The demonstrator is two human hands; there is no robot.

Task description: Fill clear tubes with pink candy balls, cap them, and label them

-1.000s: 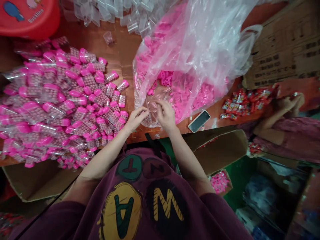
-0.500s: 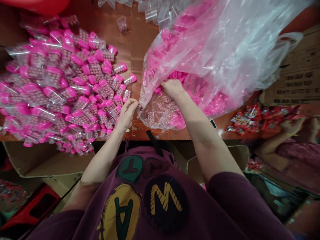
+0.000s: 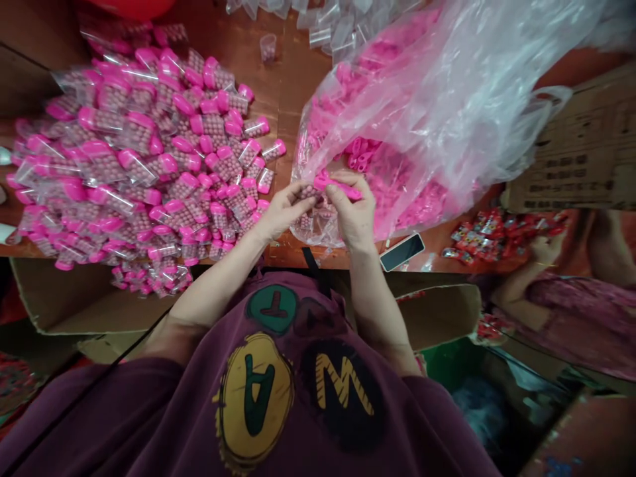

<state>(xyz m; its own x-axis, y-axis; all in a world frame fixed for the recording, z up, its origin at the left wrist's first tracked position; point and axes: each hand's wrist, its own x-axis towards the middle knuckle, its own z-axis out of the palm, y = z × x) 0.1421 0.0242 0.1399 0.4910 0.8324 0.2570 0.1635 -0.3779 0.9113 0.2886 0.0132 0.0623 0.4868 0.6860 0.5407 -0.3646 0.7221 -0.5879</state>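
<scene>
My left hand (image 3: pixel 285 211) is closed in a pinch by the bag's lower left corner. Small dull-pink beads (image 3: pixel 309 193) show at its fingertips; whether they sit in a container or in the bag's film is unclear. Between the thumb and fingers of my right hand (image 3: pixel 356 211) is a bright pink plastic piece (image 3: pixel 344 189), its left end meeting my left fingertips. Both hands are in front of a large clear plastic bag (image 3: pixel 422 126) full of similar pink pieces (image 3: pixel 362 154). Left of them lies a big heap of small clear bottles (image 3: pixel 163 159) with pink caps and beads inside.
A phone (image 3: pixel 402 252) lies at the table's front edge. Clear empty containers (image 3: pixel 342 26) lie at the back, near one small cup (image 3: pixel 267 48). Rightward are red packets (image 3: pixel 481 235), another person's hand (image 3: pixel 546 248) and a cardboard box (image 3: pixel 571 146). Open cartons (image 3: pixel 89 311) stand below the edge.
My right hand has come out of the bag with a pink plastic piece and moved towards my left hand. My left hand has shifted right. More of the phone now shows.
</scene>
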